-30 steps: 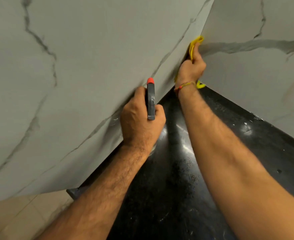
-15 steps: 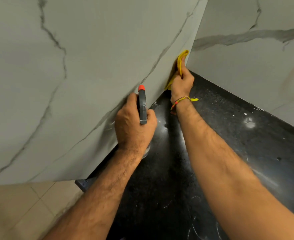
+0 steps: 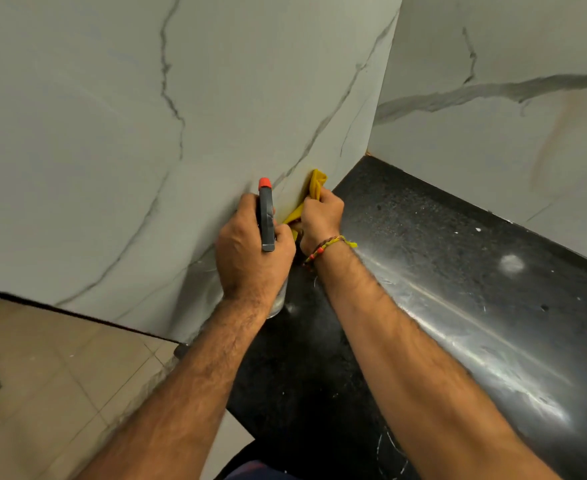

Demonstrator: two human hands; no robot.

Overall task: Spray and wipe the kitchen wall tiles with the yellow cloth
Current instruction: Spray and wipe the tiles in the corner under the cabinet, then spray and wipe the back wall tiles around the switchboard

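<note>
Gripping the bunched cloth [image 3: 316, 188], the right hand [image 3: 319, 220] had its fingers curled round the yellow fabric and pressed it against the left wall tile [image 3: 112, 133], low down and just above the black counter [image 3: 458, 271]. The left hand [image 3: 250, 251] was wrapped round the sprayer [image 3: 266, 216], whose grey head and orange nozzle pointed up at the same tile, with the two hands nearly touching.

Half a second before, the cloth sat higher on the tile, near the corner seam, and the hands were well apart; since then the right hand had come down and back toward the left one, so that the cloth now lay beside the sprayer. A second before, it was higher still, right at the corner. The left hand kept its hold on the sprayer throughout.

Most of the cloth was hidden behind the right hand and the sprayer; only a peak above the fingers and a strip between the hands showed. The sprayer's bottle was covered by the left hand, save a clear edge below the wrist. Whether a finger lay on the trigger could not be told.

A woven wristband [image 3: 326, 245] circled the right wrist. The right wall tile [image 3: 492, 150] met the left one at the corner and bore a faint brownish streak. White specks and glare marked the counter. Beige floor tiles [image 3: 42, 375] lay at lower left, beyond the counter's edge.
</note>
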